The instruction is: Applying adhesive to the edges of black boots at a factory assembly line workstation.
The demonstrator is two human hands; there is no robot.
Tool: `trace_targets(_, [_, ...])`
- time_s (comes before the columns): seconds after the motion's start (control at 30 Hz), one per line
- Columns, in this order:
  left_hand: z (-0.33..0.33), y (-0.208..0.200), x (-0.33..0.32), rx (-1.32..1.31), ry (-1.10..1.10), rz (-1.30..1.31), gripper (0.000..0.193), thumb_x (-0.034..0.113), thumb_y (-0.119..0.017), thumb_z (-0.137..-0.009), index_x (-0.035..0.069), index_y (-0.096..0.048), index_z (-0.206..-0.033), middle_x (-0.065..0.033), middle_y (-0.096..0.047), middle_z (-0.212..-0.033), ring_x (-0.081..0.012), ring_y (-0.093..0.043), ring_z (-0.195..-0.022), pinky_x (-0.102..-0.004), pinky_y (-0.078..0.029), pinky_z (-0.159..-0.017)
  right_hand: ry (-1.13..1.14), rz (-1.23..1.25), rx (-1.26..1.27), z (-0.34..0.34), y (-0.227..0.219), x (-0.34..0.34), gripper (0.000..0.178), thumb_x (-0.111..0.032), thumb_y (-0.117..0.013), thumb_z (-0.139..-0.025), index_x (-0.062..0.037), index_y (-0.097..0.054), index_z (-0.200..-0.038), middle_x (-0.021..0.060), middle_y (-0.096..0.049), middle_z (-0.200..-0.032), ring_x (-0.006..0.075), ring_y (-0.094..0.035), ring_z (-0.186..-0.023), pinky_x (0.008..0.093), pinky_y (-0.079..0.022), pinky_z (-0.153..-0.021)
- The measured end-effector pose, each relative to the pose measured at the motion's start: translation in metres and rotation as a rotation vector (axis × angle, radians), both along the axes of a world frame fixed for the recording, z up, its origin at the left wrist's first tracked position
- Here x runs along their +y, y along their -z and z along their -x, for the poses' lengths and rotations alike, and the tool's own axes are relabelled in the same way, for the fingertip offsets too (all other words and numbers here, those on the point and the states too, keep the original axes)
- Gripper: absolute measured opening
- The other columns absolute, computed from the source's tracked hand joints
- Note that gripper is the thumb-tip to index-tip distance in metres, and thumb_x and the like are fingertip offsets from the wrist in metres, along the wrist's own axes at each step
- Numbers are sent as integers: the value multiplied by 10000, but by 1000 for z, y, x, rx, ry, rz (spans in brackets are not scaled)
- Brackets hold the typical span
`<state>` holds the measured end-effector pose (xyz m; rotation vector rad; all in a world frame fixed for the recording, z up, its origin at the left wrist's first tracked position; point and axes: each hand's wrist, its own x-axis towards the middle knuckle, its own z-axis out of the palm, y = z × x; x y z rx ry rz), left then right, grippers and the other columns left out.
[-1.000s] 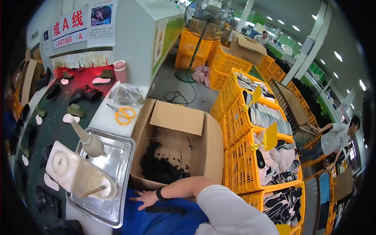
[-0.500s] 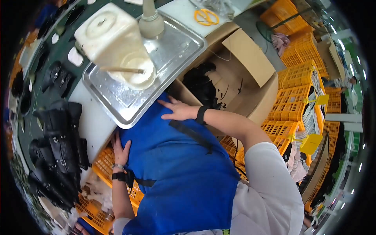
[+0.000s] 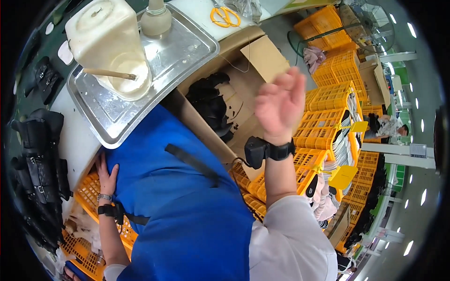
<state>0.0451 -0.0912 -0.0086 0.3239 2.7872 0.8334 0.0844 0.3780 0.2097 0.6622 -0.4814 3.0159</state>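
My left hand (image 3: 107, 177) lies flat on the blue apron (image 3: 183, 201) at my side, fingers spread and holding nothing. My right hand (image 3: 281, 100) is raised above the cardboard box (image 3: 265, 58). Its palm is bare and its fingers bend loosely, somewhat blurred by motion; nothing is in it. On a metal tray (image 3: 187, 51) stands a cut-open white plastic jug (image 3: 101, 37) with pale paste inside. A brush-like stick (image 3: 110, 74) lies across the jug's opening. Beside it sits a pale bottle (image 3: 156, 21) with a narrow neck.
Black scraps (image 3: 208, 105) lie in the box. Black boots (image 3: 37, 154) line the left bench. Orange scissors (image 3: 225, 17) rest on the white tabletop (image 3: 197, 13). Stacked orange crates (image 3: 318, 129) holding insoles stand at right, with a large fan (image 3: 365, 25) behind.
My right hand has lifted off the apron and swung right, over the box. My left hand stays against the apron. The view has shifted to the right.
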Motion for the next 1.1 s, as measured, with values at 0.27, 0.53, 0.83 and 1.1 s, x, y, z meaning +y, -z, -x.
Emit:
trace_targets(0.27, [-1, -4, 9, -6, -16, -30, 659, 312, -551, -803, 84, -249, -1343, -181, -166, -1398, -325, -136, -1298, -403, -134, -1050, -128, -158, 572, 6, -51, -10, 453, -424, -212, -933, -193, -532, -1154, 22, -631, -977, 290, -540, -974, 352, -418, -703])
trace_targets(0.53, [-4, -19, 7, 44, 19, 88, 647, 284, -570, -789, 94, -272, -1332, -195, -173, -1392, -351, -162, -1283, -405, -182, -1040, -223, -191, 694, 7, -73, -29, 414, -319, -267, -935, -82, -583, -1061, 79, -641, -936, 211, -609, -872, 292, -478, -742])
trace_targets(0.83, [-17, -187, 115, 3, 529, -217, 322, 120, -617, -732, 23, -554, -1033, -161, -602, -939, -321, -565, -878, -368, -447, -789, -415, -33, 745, 25, -74, -41, 432, -323, -233, -949, -91, -597, -948, 93, -651, -825, 224, -628, -762, 268, -471, -612])
trace_targets(1.1, [-13, -257, 223, -357, 567, -749, 237, 130, -672, -738, 42, -471, -828, -30, -531, -686, -104, -545, -630, -217, -434, -546, -233, 196, 349, 41, -70, -60, 408, -317, -275, -933, -100, -618, -976, -16, -642, -716, 99, -584, -586, 206, -440, -574])
